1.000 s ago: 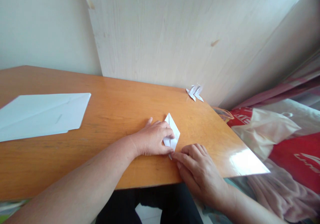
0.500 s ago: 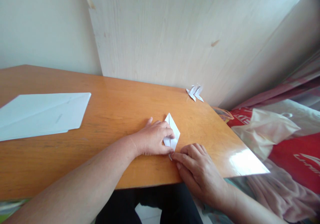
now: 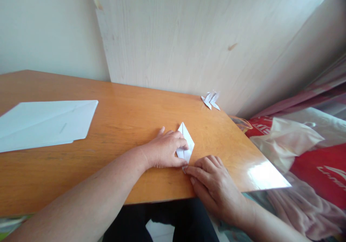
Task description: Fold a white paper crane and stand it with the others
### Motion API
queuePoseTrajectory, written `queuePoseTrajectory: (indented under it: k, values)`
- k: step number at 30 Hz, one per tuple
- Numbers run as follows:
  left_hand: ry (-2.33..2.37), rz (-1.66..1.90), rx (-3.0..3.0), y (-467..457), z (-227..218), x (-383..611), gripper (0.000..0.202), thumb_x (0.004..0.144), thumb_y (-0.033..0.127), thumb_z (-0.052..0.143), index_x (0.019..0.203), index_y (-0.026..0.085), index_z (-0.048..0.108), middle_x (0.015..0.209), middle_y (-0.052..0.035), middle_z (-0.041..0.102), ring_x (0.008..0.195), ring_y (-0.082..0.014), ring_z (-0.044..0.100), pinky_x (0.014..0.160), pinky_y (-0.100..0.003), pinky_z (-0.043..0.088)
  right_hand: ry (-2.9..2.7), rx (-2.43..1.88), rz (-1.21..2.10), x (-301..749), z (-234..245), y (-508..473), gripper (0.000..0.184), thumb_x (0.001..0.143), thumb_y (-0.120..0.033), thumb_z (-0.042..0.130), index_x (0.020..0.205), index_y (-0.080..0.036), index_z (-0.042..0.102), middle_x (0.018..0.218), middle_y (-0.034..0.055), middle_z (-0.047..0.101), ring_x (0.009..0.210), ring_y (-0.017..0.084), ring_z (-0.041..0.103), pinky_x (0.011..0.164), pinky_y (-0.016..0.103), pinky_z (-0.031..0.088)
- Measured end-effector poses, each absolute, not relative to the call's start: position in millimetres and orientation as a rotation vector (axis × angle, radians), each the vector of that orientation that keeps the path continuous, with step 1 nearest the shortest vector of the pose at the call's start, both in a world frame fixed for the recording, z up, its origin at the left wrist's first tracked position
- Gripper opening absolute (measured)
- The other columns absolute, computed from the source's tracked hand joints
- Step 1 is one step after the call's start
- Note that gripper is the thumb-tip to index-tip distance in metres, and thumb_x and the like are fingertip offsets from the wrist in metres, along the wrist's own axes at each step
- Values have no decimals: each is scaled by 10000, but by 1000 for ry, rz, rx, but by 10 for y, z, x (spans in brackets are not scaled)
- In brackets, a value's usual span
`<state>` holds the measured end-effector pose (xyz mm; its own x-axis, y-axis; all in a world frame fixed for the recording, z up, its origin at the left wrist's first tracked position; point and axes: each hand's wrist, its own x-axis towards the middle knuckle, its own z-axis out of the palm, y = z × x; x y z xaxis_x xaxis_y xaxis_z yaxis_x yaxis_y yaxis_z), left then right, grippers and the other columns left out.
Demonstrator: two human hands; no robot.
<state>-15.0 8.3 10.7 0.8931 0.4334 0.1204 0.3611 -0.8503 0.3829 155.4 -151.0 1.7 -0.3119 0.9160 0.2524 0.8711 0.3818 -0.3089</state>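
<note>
Orange-brown wooden tabletop (image 3: 129, 126): lying flat near its front edge, one white, kite-shaped piece of folded paper (image 3: 190, 145) — long axis running away from that edge. Left hand (image 3: 166, 151) laid over its left side and middle, fingers loosely bent on top rather than wrapped round it; right hand (image 3: 213, 179) with index fingertip at the near point, other fingers curled, a pinch there impossible to confirm. Beyond — wood surface reaching rightward to the slanting edge, small silvery-white folded pieces (image 3: 210, 100) by the far edge, large white paper sheets (image 3: 54, 123) well left.
</note>
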Motion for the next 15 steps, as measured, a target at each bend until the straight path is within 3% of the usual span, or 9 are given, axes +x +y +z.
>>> queuePoseTrajectory:
  k: [15]
  values:
    - [587,304,2705,76,107,-155,319,785,478,716,1049,302,686,1192,-33,634,1159,-307,572,1063,-568,290,-2229,-1450,222,1600,55,-1548,305,971,-147,482,1214,-231,644,1001,69,642,907,224,544,818,410,436]
